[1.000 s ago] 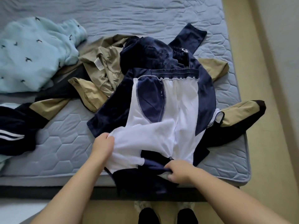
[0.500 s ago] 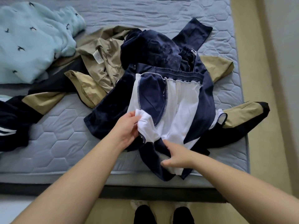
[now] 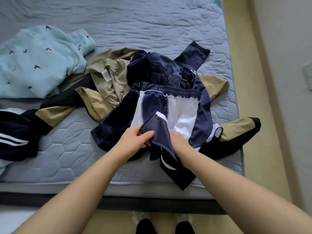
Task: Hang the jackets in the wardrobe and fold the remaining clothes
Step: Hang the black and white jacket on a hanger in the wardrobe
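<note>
Pinching a flap of the navy white-lined garment (image 3: 184, 112), left grip (image 3: 135, 141) closed on cloth. Right grip (image 3: 179, 141) tucked beneath flap; state cannot tell. Garment at bed (image 3: 70, 149) front edge, right half.

navy shorts (image 3: 179, 105): inside out, white lining up, near right.
tan-and-black jacket (image 3: 108, 81): crumpled, centre, under the shorts.
pale blue sweater (image 3: 38, 61): heaped, far left.
striped navy garment (image 3: 15, 134): near left.

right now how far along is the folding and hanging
Done: nothing visibly folded or hung; all clothes lie loose on the mattress. In hand: the left hand grips a flap of the navy white-lined garment; the right hand is tucked under it. Left: that garment, tan jacket, pale blue top, striped navy piece.
</note>
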The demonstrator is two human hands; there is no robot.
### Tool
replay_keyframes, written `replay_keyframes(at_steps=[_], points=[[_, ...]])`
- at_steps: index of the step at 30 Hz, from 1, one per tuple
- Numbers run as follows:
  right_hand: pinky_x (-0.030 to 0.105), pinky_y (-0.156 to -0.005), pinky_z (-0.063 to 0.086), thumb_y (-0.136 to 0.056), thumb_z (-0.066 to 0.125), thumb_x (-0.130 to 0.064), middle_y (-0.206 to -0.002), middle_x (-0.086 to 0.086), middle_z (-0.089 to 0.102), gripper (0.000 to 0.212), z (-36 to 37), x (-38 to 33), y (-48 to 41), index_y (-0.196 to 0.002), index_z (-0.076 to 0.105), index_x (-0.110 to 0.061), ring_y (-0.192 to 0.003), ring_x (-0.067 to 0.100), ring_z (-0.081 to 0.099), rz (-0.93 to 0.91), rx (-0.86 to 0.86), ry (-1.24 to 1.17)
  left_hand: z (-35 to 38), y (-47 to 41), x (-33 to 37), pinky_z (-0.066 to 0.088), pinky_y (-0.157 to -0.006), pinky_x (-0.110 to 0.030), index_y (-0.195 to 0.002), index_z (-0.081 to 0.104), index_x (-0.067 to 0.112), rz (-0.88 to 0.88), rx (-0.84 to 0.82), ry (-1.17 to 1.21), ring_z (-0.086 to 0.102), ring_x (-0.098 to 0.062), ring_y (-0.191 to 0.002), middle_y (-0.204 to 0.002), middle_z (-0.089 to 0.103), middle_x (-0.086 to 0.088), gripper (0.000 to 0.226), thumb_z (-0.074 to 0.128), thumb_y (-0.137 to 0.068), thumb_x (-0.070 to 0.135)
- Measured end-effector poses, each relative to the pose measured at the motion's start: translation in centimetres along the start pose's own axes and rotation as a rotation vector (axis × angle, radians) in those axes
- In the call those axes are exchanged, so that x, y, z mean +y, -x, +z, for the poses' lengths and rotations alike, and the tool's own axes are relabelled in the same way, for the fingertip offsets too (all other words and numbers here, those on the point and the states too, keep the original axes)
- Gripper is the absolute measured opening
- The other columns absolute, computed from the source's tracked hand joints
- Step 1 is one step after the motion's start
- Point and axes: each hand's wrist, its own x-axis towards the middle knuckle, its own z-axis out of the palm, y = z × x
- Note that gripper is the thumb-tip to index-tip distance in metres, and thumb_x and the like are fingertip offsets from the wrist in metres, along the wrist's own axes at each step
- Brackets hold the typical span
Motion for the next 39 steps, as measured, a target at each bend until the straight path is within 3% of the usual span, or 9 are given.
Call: replay_keyframes(at_steps=[4, 8, 11, 15, 19, 25, 30, 33, 39], points=[[0.02, -0.071, 0.045, -0.103, 0.037, -0.026, -0.102, 0.008, 0.056, 0.022, -0.7, -3.9, 4.7, -0.105, 0.055, -0.014, -0.077, 0.011, 0.053, -0.054, -0.031, 0.071, 0.3, 3.6, 6.0, 0.055, -0.056, -0.03, -0.085, 0.06, 0.009, 0.052, 0.104, 0.274, 0.065, -0.019, -0.066, -0.076, 0.066, -0.01, 0.017, 0.047, -0.093, 0.002], [0.029, -0.077, 0.051, -0.091, 0.048, -0.056, -0.096, 0.023, 0.063, 0.066, -2.0, -10.7, 10.3, -0.124, 0.056, 0.001, -0.09, 0.035, 0.061, -0.113, -0.095, -0.014, -0.3, 8.7, 13.5, 0.052, -0.044, -0.024, -0.078, 0.052, 0.006, 0.152, 0.147, 0.296, 0.065, -0.014, -0.049, -0.057, 0.065, -0.007, 0.021, 0.041, -0.093, -0.004], [0.013, -0.075, 0.047, -0.085, 0.068, -0.037, -0.093, -0.01, 0.063, 0.032, -4.0, -15.9, 15.3, -0.113, 0.056, -0.028, -0.086, 0.005, 0.06, -0.328, -0.221, 0.405, -1.6, 13.2, 19.5, 0.051, -0.04, -0.025, -0.075, 0.049, 0.005, 0.236, 0.213, 0.278, 0.062, -0.014, -0.043, -0.063, 0.059, -0.012, 0.021, 0.043, -0.093, -0.004], [0.031, -0.075, 0.048, -0.083, 0.056, -0.02, -0.078, -0.012, 0.062, 0.022, -6.6, -22.5, 20.8, -0.076, 0.055, -0.041, -0.082, 0.016, 0.061, -0.468, 0.081, 0.815, -3.5, 19.5, 27.4, 0.053, -0.043, -0.025, -0.076, 0.048, 0.004, 0.381, 0.253, 0.252, 0.063, -0.016, -0.044, -0.069, 0.057, -0.014, 0.018, 0.046, -0.093, -0.002], [0.036, -0.07, 0.05, -0.084, 0.045, -0.018, -0.088, -0.006, 0.059, 0.02, -8.3, -28.6, 25.4, -0.08, 0.057, -0.034, -0.085, 0.021, 0.058, -0.616, 0.399, 0.893, -5.1, 26.4, 34.6, 0.057, -0.05, -0.028, -0.078, 0.05, 0.005, 0.562, 0.34, 0.213, 0.066, -0.021, -0.051, -0.072, 0.06, -0.015, 0.015, 0.05, -0.092, 0.001], [0.034, -0.061, 0.036, -0.085, 0.053, -0.018, -0.078, 0.005, 0.052, 0.024, -10.0, -37.1, 33.3, -0.063, 0.047, -0.022, -0.075, 0.028, 0.052, -0.929, 0.769, 0.778, -7.4, 36.1, 42.9, 0.06, -0.065, -0.031, -0.075, 0.057, 0.01, 0.897, 0.518, 0.156, 0.065, -0.016, -0.063, -0.073, 0.06, -0.005, 0.017, 0.054, -0.091, 0.006], [0.019, -0.063, 0.04, -0.09, 0.062, -0.018, -0.092, 0.003, 0.057, 0.014, -9.3, -42.8, 40.7, -0.101, 0.065, -0.009, -0.076, 0.017, 0.054, -1.26, 0.857, 0.545, -10.8, 42.3, 47.6, 0.036, -0.057, -0.018, -0.075, 0.062, 0.018, 1.114, 0.684, 0.079, 0.043, -0.008, -0.057, -0.068, 0.05, 0.002, 0.015, 0.056, -0.089, 0.013], [0.005, -0.052, 0.036, -0.092, 0.059, -0.013, -0.078, -0.006, 0.052, 0.009, -8.2, -45.9, 44.8, -0.1, 0.054, -0.012, -0.068, 0.005, 0.049, -1.299, 0.79, 0.38, -12.2, 45.2, 49.8, 0.036, -0.06, -0.024, -0.07, 0.057, 0.016, 1.145, 0.672, 0.121, 0.044, -0.013, -0.061, -0.066, 0.048, 0.0, 0.021, 0.05, -0.09, 0.013], [0.021, -0.062, 0.038, -0.092, 0.051, -0.008, -0.076, 0.004, 0.049, 0.012, -5.9, -50.1, 50.7, -0.083, 0.056, -0.014, -0.071, 0.017, 0.047, -1.185, 0.392, 0.168, -14.7, 49.2, 53.5, 0.034, -0.062, -0.032, -0.072, 0.046, 0.013, 1.196, 0.748, 0.102, 0.041, -0.018, -0.066, -0.068, 0.042, -0.004, 0.018, 0.043, -0.09, 0.012]])
